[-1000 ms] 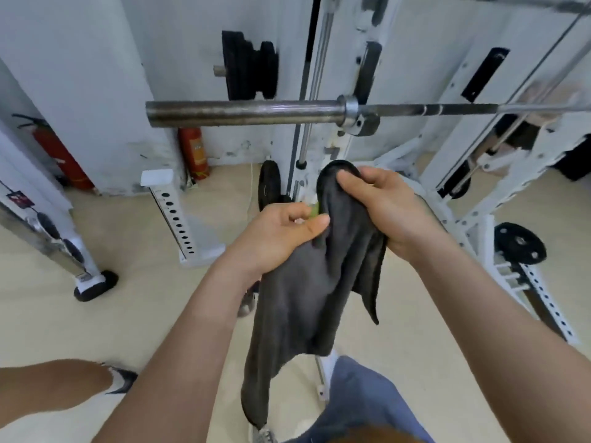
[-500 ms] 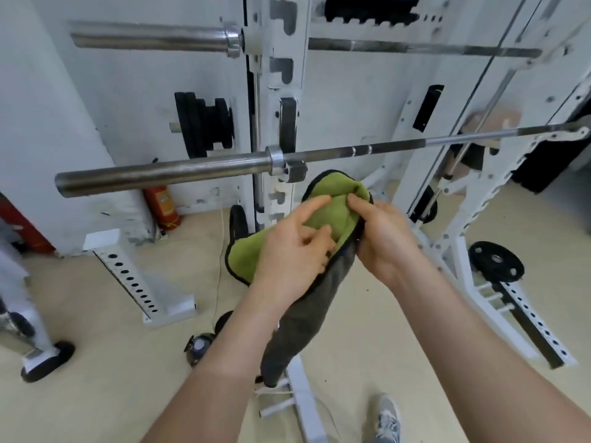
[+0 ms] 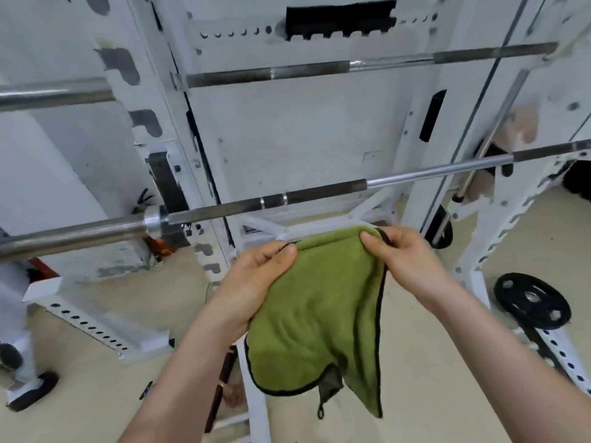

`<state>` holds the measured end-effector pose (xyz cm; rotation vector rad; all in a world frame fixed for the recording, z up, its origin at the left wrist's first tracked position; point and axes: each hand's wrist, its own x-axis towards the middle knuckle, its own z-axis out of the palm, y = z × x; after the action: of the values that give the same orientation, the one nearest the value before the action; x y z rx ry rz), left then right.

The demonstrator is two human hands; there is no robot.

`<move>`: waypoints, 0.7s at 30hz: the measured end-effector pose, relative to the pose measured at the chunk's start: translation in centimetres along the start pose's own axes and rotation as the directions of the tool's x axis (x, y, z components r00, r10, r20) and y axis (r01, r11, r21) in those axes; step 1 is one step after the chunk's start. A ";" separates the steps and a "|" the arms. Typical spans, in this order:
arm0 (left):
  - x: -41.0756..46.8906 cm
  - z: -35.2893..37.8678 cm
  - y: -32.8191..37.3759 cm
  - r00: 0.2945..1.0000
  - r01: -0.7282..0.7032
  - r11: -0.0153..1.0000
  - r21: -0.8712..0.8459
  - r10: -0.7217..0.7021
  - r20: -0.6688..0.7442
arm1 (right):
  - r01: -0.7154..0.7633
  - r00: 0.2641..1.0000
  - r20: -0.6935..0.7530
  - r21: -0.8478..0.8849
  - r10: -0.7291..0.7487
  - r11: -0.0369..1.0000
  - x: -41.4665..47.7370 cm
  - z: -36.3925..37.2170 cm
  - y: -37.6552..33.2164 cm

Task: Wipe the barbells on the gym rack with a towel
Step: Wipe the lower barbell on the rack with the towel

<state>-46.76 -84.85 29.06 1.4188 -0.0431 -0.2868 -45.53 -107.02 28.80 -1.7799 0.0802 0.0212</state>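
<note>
Here, both hands [image 3: 256, 282] [image 3: 406, 260] pinching towel [image 3: 319, 314].

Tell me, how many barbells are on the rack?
2. The upper barbell runs across the top; the lower barbell crosses just above the towel. More may be out of view.

A green towel [image 3: 313, 308] with black edging and a grey reverse hangs spread out, pinched along its top edge by the left hand [image 3: 256, 282] and right hand [image 3: 406, 260], just below the lower barbell [image 3: 319, 195] and apart from it. That steel bar and the upper barbell [image 3: 303, 71] lie across the white rack [image 3: 172, 123], both sloping up to the right.
</note>
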 end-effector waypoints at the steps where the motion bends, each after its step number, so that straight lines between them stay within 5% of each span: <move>1: 1.1 1.1 0.3 1.000 -0.010 1.000 0.022 0.010 0.006 | -0.022 1.000 0.004 0.052 0.022 0.998 0.7 -1.7 0.5; 5: 5.1 4.5 1.3 0.999 0.003 1.000 0.023 -0.003 0.032 | -0.201 0.980 0.063 0.378 0.191 0.904 3.3 -6.5 2.4; 11: 12.8 9.5 0.5 0.979 -0.110 0.969 0.220 0.144 -0.147 | -0.053 0.965 -0.224 0.351 0.138 0.935 8.9 -10.0 2.5; 15: 19.3 11.0 0.0 0.949 -0.124 0.907 0.402 0.227 -0.219 | 0.077 0.944 -0.302 -0.198 -0.135 0.977 14.3 -10.3 3.3; 18: 25.1 11.4 -0.3 0.922 -0.181 0.748 0.638 0.355 -0.154 | 0.181 0.905 -0.105 -0.783 -0.413 0.595 19.9 -8.6 4.6; 21: 29.3 11.3 -1.9 0.939 -0.127 0.416 0.900 0.342 -0.025 | 0.128 0.904 -0.020 -0.940 -0.427 0.316 23.9 -5.9 6.7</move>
<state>-21.04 -102.53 24.87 2.4956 -0.2618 0.1925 -22.31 -115.17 22.09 -2.9560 -0.0837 -0.5604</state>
